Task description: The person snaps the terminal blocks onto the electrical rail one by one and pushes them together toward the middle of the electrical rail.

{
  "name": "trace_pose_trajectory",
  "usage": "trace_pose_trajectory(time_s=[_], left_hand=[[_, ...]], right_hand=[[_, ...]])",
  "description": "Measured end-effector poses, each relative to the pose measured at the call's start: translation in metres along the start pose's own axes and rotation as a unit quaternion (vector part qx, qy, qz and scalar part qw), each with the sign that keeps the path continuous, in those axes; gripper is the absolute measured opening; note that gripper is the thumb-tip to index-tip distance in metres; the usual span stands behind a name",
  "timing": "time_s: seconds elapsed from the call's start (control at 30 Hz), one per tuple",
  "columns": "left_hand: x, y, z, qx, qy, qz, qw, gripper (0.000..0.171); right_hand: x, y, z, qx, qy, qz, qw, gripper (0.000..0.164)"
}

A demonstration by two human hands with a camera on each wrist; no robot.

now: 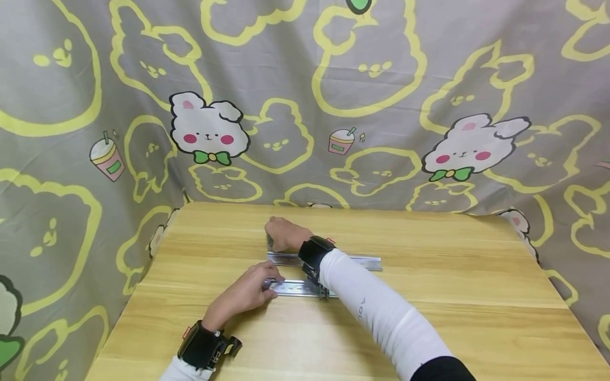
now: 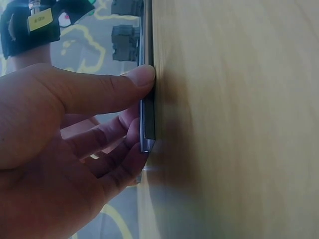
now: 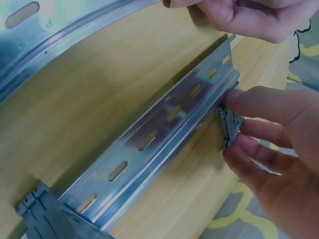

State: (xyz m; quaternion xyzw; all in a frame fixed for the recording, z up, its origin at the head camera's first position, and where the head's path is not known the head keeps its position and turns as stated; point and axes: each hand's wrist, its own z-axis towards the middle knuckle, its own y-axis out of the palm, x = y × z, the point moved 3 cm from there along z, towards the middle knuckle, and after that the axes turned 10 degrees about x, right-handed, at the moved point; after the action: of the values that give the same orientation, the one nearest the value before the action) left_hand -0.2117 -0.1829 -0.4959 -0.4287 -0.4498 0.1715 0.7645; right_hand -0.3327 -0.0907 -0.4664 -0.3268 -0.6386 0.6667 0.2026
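My left hand pinches the left end of the nearer slotted metal DIN rail. In the left wrist view the thumb lies on the rail's edge and the other fingers are behind it. Beyond it my right hand is at the left end of the farther DIN rail. It holds a small grey terminal block between thumb and fingers, right beside that rail's edge. Another grey block overlaps the rail's opposite end in the right wrist view.
Both rails lie roughly parallel on the wooden table. Dark grey blocks show beyond the left hand. My right forearm crosses over the nearer rail and covers its right part. A patterned grey curtain hangs behind the table and at its sides.
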Motion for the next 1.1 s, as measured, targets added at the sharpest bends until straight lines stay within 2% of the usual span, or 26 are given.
trace_pose_trajectory(time_s=[0.17, 0.3, 0.53, 0.6, 0.77, 1.1], left_hand=[[0.001, 0.000, 0.000, -0.001, 0.005, -0.001, 1.0000, 0.026], [0.000, 0.001, -0.001, -0.004, -0.001, 0.001, 1.0000, 0.027], [-0.002, 0.001, 0.000, -0.007, -0.011, -0.001, 0.9999, 0.028], [-0.002, 0.000, 0.000, -0.008, -0.013, -0.002, 0.9999, 0.028], [-0.002, -0.001, -0.002, -0.006, -0.011, 0.001, 0.9999, 0.029], [0.000, 0.000, -0.002, -0.004, -0.012, 0.005, 0.9999, 0.030]], right_hand=[[0.004, 0.000, -0.001, 0.008, -0.011, 0.002, 1.000, 0.021], [0.009, -0.007, -0.006, 0.020, -0.024, 0.008, 0.999, 0.024], [0.021, -0.037, -0.028, 0.042, -0.028, 0.037, 0.998, 0.053], [0.027, -0.043, -0.038, 0.053, -0.037, 0.049, 0.997, 0.056], [0.042, -0.055, -0.070, 0.078, -0.055, 0.081, 0.992, 0.051], [0.069, -0.062, -0.143, 0.133, -0.007, 0.139, 0.981, 0.054]])
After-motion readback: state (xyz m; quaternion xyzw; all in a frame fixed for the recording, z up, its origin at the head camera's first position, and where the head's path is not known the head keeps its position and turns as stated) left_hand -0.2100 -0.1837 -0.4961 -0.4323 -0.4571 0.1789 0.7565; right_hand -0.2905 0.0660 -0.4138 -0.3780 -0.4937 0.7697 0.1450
